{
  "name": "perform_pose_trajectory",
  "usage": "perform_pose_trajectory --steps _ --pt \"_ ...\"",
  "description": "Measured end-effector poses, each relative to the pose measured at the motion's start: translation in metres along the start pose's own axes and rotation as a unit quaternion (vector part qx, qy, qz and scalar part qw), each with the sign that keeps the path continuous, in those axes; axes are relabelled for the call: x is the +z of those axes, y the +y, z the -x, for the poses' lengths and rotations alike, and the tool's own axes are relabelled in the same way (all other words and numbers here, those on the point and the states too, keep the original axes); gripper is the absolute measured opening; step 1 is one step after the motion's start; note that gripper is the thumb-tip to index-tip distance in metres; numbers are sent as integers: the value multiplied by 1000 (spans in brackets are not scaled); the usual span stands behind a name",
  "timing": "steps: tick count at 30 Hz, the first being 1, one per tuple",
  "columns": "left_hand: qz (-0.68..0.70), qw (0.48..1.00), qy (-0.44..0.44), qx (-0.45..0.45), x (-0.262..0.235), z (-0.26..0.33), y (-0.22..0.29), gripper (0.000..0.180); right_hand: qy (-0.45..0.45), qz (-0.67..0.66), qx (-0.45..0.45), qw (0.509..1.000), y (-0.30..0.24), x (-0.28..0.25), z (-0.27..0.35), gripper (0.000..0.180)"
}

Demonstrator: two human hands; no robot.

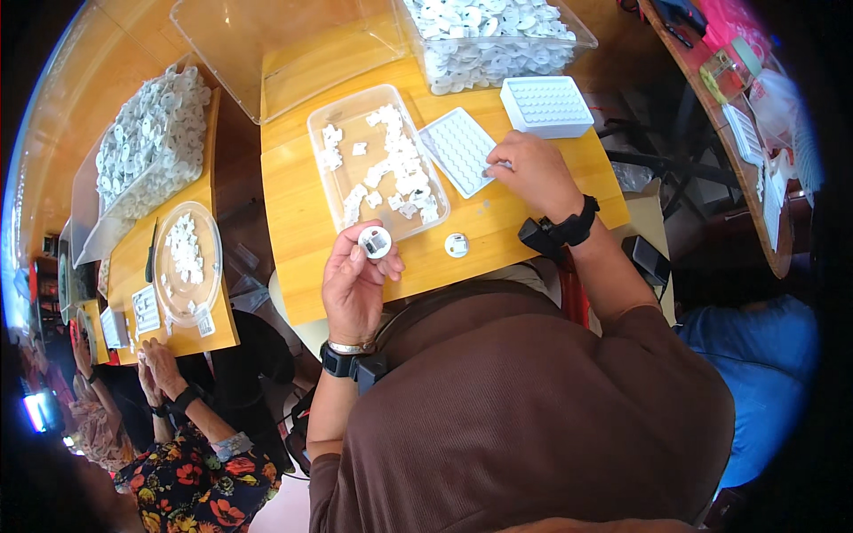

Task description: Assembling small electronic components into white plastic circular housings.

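Note:
Between the thumb and fingers of my left hand is a white round plastic disc, with a small dark and metallic part showing in its face. My right hand reaches to the right edge of a white tray with wavy rows. Its thumb and forefinger are pinched together there; anything between them is too small to make out. A similar white disc lies on the table near me, between my hands. Beyond my left hand stands a shallow clear plastic box holding many small white plastic pieces.
A stack of white trays stands at the right rear. Behind is a clear bin heaped with white discs. At a table on the left, a co-worker's hands work beside a round clear tray. A cluttered brown table is at far right.

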State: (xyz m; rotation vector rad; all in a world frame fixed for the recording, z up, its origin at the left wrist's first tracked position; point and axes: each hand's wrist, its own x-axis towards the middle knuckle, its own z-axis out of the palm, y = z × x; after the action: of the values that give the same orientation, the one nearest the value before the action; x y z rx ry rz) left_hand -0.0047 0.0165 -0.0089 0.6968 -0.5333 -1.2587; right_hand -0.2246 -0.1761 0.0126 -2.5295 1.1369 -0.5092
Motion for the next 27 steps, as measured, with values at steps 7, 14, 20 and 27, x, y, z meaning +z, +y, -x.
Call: perform_pose_trajectory --steps 7,14,20,27 --pt "0 1000 0 -1 0 1 -1 36 -16 28 12 999 -1 12 -2 9" --pt "12 1000 -7 -17 4 0 -3 33 27 -200 -30 979 -38 0 -5 6" --pt "-8 999 -13 -29 7 -2 -6 27 21 -234 -225 945 -99 2 3 5" --pt "-67 997 13 -39 7 2 -6 20 4 -192 -237 952 -108 10 4 5"
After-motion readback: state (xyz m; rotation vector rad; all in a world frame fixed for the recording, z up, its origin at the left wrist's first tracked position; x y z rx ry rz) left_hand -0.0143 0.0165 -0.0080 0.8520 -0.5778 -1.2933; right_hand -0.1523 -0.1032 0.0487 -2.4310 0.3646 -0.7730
